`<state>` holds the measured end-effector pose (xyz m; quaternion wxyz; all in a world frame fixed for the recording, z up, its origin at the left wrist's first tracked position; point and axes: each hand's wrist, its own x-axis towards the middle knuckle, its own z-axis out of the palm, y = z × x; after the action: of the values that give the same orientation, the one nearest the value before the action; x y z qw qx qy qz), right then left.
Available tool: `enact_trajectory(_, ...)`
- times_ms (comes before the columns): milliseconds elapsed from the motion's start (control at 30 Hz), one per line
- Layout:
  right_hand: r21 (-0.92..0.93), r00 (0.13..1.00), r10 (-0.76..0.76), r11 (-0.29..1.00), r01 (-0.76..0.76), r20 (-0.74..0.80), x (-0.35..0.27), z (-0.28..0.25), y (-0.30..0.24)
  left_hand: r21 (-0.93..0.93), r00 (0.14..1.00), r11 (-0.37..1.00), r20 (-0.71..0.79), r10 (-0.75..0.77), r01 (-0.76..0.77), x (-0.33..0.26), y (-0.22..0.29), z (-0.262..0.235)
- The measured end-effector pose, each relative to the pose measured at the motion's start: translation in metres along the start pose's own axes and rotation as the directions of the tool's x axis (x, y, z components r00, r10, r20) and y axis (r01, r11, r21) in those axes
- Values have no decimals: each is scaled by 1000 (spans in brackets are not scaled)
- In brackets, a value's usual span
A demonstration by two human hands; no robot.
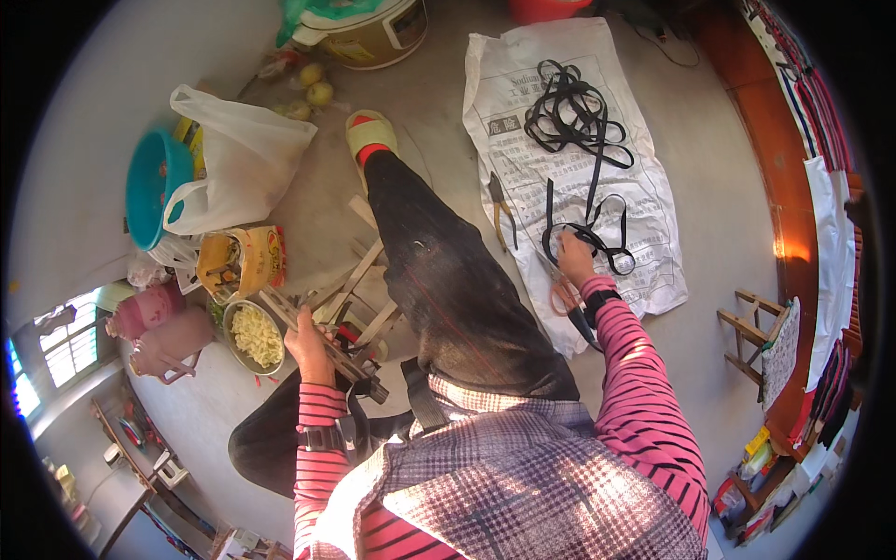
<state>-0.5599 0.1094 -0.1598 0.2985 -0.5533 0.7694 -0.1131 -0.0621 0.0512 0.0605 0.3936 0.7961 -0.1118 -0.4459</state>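
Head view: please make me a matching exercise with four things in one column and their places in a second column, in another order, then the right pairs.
Things:
1. black straps
2. pliers
3. metal bowl
4. teal basin

Places:
A. on the floor by the person's left hand, full of pale cut pieces
B. far left, beside the white plastic bag
C. piled on the upper part of the white sack
D. at the left edge of the white sack, next to the outstretched leg

Pairs: 1-C, 2-D, 3-A, 4-B
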Motion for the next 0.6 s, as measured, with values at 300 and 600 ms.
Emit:
enact_trajectory(300,-228,987,157,960,-160,-29,-97,48,18,12,999,1000,-30,16,-16,-2,3,3)
enact_trajectory(600,-318,981,44,948,19,190,-79,71,20,-6,998,1000,-64,18,-18,10,-7,-2)
